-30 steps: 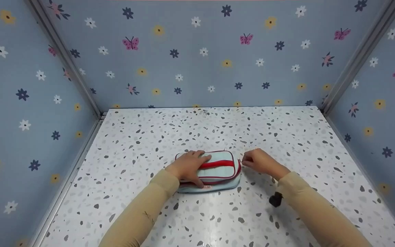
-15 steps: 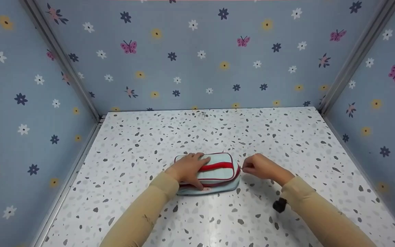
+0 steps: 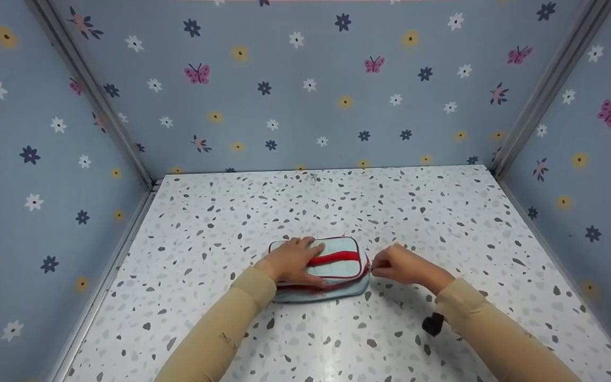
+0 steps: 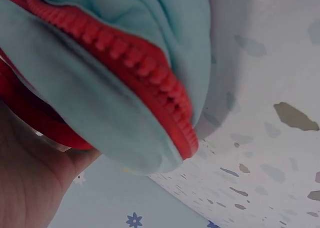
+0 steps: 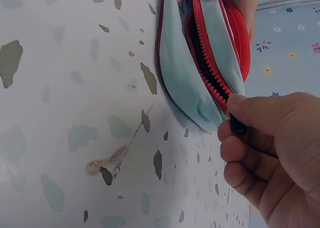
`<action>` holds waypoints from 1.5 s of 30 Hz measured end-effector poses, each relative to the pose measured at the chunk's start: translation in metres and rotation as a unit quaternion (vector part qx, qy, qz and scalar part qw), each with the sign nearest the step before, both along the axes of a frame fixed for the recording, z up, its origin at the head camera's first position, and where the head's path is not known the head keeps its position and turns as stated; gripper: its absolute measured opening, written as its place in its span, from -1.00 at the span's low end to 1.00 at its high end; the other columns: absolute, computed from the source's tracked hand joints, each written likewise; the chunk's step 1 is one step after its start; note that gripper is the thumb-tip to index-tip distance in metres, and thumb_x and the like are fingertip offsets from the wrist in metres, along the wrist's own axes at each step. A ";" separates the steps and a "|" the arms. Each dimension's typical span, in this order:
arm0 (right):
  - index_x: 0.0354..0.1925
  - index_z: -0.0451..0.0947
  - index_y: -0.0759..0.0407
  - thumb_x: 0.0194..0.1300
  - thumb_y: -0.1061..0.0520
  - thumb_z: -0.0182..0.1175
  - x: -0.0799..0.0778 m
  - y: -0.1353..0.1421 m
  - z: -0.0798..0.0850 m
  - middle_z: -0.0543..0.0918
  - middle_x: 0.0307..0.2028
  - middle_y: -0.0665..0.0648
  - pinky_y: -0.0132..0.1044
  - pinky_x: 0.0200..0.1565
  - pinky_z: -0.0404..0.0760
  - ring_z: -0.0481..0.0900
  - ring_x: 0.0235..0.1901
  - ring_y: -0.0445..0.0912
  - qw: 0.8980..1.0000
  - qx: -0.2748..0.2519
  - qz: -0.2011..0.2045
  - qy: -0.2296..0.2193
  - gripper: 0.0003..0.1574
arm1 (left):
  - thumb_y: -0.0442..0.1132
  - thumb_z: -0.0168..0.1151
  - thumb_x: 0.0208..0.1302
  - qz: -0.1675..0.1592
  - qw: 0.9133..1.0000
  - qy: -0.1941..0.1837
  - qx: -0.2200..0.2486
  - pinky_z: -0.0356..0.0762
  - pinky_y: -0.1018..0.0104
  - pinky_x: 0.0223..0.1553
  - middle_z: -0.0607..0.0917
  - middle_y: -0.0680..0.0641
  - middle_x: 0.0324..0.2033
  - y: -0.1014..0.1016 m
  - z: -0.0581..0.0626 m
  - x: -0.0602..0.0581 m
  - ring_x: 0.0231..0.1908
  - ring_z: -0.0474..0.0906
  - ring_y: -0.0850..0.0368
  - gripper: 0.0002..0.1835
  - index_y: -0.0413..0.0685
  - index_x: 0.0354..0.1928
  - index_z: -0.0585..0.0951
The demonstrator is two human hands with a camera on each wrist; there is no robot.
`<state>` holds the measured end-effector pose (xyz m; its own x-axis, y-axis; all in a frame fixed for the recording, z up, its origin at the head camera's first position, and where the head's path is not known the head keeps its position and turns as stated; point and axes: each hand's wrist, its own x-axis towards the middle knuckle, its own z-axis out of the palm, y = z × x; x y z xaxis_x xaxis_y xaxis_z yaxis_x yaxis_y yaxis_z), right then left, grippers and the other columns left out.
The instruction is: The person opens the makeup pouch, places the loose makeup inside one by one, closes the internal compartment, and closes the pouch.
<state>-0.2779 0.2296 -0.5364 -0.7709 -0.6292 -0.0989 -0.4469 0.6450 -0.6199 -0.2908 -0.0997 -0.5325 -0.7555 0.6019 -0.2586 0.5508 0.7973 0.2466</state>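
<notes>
A light-blue zip pouch point(image 3: 348, 244) with red piping and a red strap point(image 3: 341, 257) across its top lies in the middle of the table. On its left part rests my left hand point(image 3: 290, 262), fingers spread over the top, thumb along the front side by the zip. My right hand point(image 3: 401, 265) is at the pouch's right end, where thumb and forefinger pinch a small black zipper pull point(image 5: 238, 126). In the right wrist view the red zip point(image 5: 202, 48) gapes, showing a dark inside behind the pull. The left wrist view shows the zip teeth point(image 4: 125, 56) close up.
The white speckled table point(image 3: 231, 339) is enclosed by flower-patterned blue panels point(image 3: 305, 85) at the back and sides, with metal corner posts point(image 3: 96, 101). A small black object point(image 3: 433, 324) is at my right sleeve's cuff. A brownish stain point(image 5: 102, 165) marks the tabletop.
My right hand has moved a little toward me around the pouch's right corner with the zipper pull. My left thumb has shifted slightly right and up along the front side.
</notes>
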 end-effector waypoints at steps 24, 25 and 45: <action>0.01 0.82 0.25 0.46 0.33 0.34 0.028 -0.035 -0.003 0.87 -0.18 0.17 -0.39 -0.12 0.69 0.64 -0.26 -0.31 0.997 -0.014 0.061 -0.052 -0.79 | 0.54 0.07 0.46 0.012 1.000 -0.012 0.008 0.19 -0.26 0.64 0.19 -0.16 0.71 -0.001 -0.002 -0.006 0.65 0.17 -0.34 -0.03 0.28 0.74 0.18; 0.01 0.82 0.25 0.46 0.33 0.34 0.029 -0.036 -0.003 0.87 -0.17 0.17 -0.39 -0.12 0.68 0.64 -0.26 -0.30 0.997 -0.015 0.061 -0.052 -0.78 | 0.54 0.07 0.46 0.012 1.000 -0.013 0.008 0.18 -0.26 0.64 0.19 -0.16 0.72 -0.001 -0.002 -0.006 0.65 0.16 -0.34 -0.03 0.28 0.74 0.18; -0.18 0.77 0.27 0.37 0.37 0.38 0.043 -0.079 -0.007 0.63 -0.44 -0.08 -0.43 -0.29 0.48 0.45 -0.43 -0.33 0.996 -0.056 0.072 -0.003 -0.92 | 0.54 0.07 0.45 0.013 0.999 -0.005 0.029 0.23 -0.25 0.62 0.21 -0.18 0.70 -0.002 -0.005 -0.007 0.64 0.20 -0.32 -0.02 0.24 0.74 0.20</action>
<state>-0.2354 0.1504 -0.5435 -0.6714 -0.7407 -0.0261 -0.5265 0.5014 -0.6866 -0.2976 -0.1020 -0.5375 -0.7692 0.5956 -0.2316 0.5267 0.7961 0.2980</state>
